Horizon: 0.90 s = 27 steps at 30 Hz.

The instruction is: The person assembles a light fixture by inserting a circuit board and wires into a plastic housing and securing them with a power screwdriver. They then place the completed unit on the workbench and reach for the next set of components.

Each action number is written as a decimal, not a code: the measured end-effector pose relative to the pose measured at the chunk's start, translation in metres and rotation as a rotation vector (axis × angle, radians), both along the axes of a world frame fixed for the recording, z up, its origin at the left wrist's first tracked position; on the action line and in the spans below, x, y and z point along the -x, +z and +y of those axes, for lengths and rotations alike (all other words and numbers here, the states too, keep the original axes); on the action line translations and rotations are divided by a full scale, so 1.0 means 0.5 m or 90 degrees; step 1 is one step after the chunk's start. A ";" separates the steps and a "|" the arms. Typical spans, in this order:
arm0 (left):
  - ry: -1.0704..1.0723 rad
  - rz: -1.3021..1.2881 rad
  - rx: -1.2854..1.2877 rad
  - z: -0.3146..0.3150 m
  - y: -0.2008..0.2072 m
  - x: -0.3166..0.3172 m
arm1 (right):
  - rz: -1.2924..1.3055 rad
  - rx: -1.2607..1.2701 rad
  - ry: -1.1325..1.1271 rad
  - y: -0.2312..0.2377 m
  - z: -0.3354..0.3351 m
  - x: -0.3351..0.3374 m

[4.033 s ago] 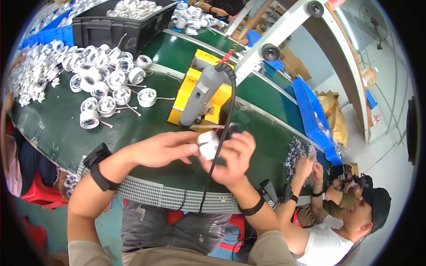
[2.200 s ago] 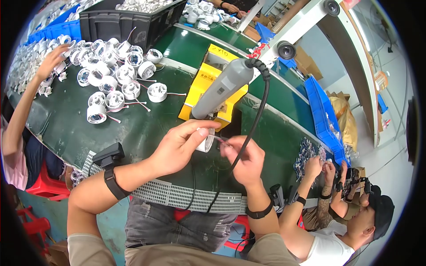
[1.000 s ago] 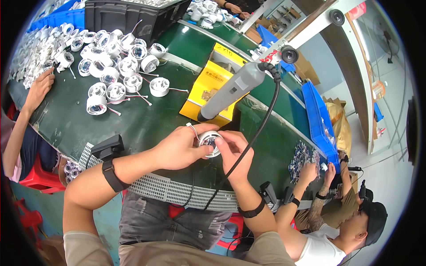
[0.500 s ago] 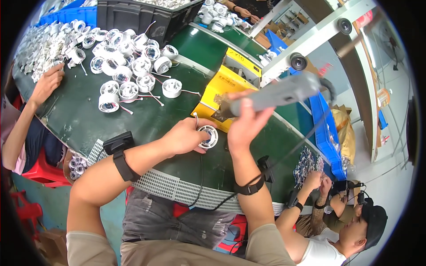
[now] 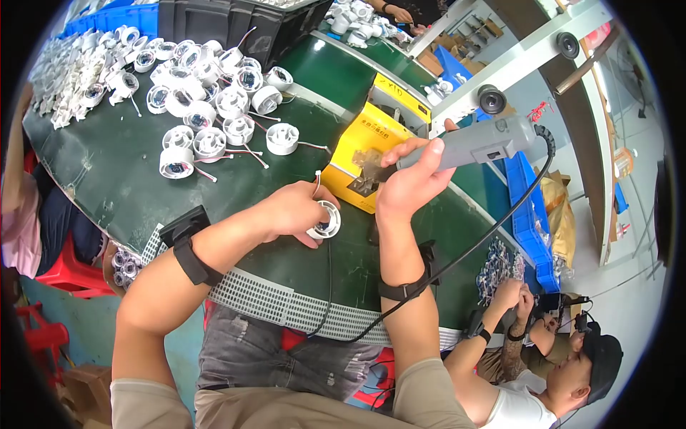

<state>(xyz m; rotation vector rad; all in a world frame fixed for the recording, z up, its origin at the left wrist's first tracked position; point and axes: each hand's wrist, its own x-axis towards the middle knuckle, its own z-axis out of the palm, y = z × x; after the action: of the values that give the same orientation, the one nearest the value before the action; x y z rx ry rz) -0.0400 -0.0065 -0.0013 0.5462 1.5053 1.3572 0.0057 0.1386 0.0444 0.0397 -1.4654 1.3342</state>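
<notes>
My left hand [image 5: 289,209] is closed around a round white plastic housing [image 5: 331,227] with a ring-shaped rim, held just above the green table. A short wire with a small white plug sticks up beside its fingers. In my right hand [image 5: 411,187] is a grey electric screwdriver [image 5: 475,144], tilted, with a black cord running from its back end. Its front end lies at the metal part of a yellow box-shaped screw feeder [image 5: 382,129]; the tip is hidden there, so I cannot tell whether it touches.
Several white housings with wires [image 5: 232,104] cover the table's far left, before a black crate [image 5: 221,32]. The black cord [image 5: 471,247] loops past my right forearm. A co-worker [image 5: 532,393] handles small wired parts at right; another person sits at far left.
The screwdriver, blurred before, now shows sharply at the feeder. My left hand has shifted slightly left and tilted the housing. The left-hand person's hand has drawn back from the pile.
</notes>
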 end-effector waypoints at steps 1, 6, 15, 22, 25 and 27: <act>0.000 -0.024 0.014 0.001 0.003 0.001 | 0.000 -0.001 0.003 -0.001 0.001 0.000; 0.005 -0.045 0.022 0.005 -0.001 0.002 | -0.030 0.004 -0.007 0.000 0.001 0.000; 0.010 -0.116 -0.007 -0.002 -0.017 0.013 | -0.048 0.070 0.081 -0.024 -0.050 -0.059; 0.006 -0.108 -0.008 -0.002 -0.014 0.013 | -0.057 0.058 0.171 -0.053 -0.094 -0.074; 0.008 -0.105 -0.015 -0.002 -0.012 0.012 | -0.053 0.046 0.192 -0.057 -0.098 -0.072; 0.001 -0.103 -0.015 -0.001 -0.010 0.012 | -0.060 0.039 0.183 -0.061 -0.097 -0.072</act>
<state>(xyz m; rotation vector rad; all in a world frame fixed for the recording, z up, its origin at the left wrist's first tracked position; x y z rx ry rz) -0.0460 -0.0069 -0.0062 0.4391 1.3604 1.3884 0.0415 0.0902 0.0139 0.1546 -1.5381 1.6310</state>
